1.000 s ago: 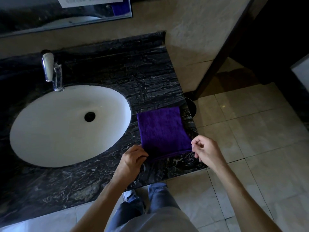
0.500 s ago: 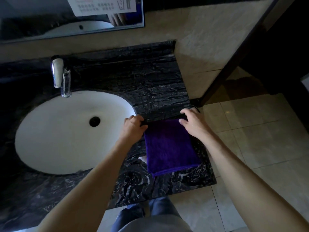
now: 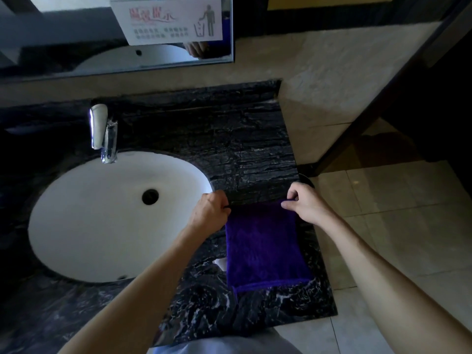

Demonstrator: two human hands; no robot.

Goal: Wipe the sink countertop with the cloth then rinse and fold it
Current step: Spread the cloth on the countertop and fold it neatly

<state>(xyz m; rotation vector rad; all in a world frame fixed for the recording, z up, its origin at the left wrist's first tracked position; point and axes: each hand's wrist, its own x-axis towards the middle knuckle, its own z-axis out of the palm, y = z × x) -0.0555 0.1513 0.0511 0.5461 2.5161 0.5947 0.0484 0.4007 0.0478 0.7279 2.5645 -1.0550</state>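
A purple cloth (image 3: 265,246) lies folded flat on the black marble countertop (image 3: 229,154), just right of the white oval sink (image 3: 102,218). My left hand (image 3: 210,213) pinches the cloth's far left corner. My right hand (image 3: 306,204) pinches its far right corner. Both hands sit at the cloth's far edge, fingers curled. The near edge of the cloth lies flat, a short way back from the counter's front edge.
A chrome faucet (image 3: 102,131) stands behind the sink. A mirror (image 3: 115,34) with a white notice hangs on the wall above. The counter ends at the right; beige floor tiles (image 3: 396,226) and a dark doorway lie beyond.
My hands moved from the cloth's near corners to its far edge. They now pinch the far corners. The camera has tilted up a little.
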